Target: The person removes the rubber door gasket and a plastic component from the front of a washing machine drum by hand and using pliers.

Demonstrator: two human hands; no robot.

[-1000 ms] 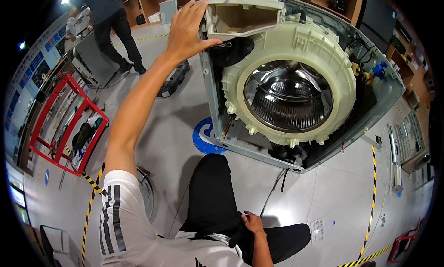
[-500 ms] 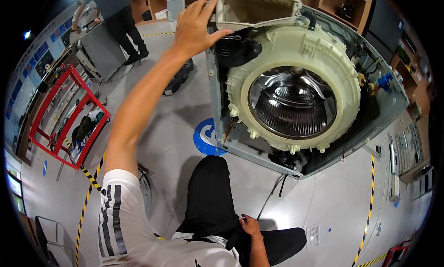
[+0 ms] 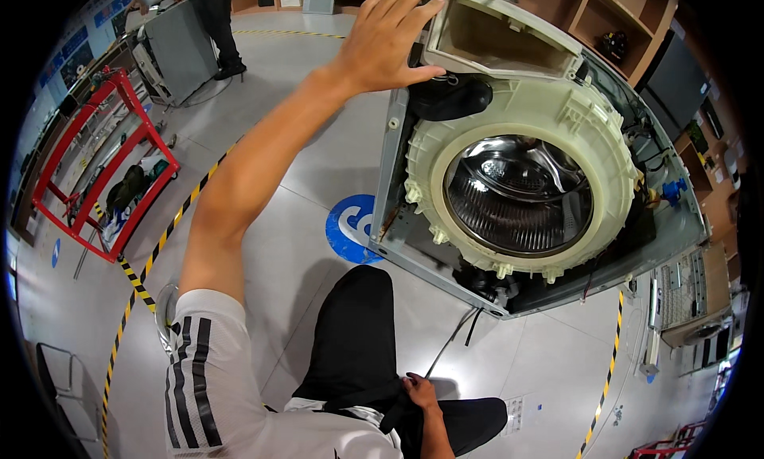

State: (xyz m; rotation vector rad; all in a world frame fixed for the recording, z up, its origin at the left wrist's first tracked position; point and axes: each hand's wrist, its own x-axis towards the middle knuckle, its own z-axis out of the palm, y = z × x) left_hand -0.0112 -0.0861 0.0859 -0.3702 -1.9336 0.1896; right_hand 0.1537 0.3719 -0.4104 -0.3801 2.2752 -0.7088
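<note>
My left hand [image 3: 391, 41] is at the side of a cream detergent drawer housing [image 3: 509, 33] on top of an opened washing machine. Its fingers lie over the housing's upper left corner and its thumb sits lower, by a black rubber hose [image 3: 454, 99]. Beneath the housing is the cream outer tub [image 3: 430, 169] with the shiny steel drum [image 3: 517, 196] inside it. The grey cabinet [image 3: 434, 272] surrounds the tub, its front off. My right hand [image 3: 421, 391] rests in my lap beside dark cloth, fingers loosely apart, holding nothing that shows.
A red metal frame cart [image 3: 147, 133] stands at the left. Behind it a person [image 3: 213, 21] stands by a grey appliance [image 3: 181, 65]. Wooden shelves [image 3: 621, 17] line the back. Yellow-black tape [image 3: 187, 204] marks the floor. Detached panels [image 3: 692, 288] lie at the right.
The drawer housing has shifted right over the tub, with my left hand moving along with it. The whole view has shifted slightly. My right hand stays in my lap.
</note>
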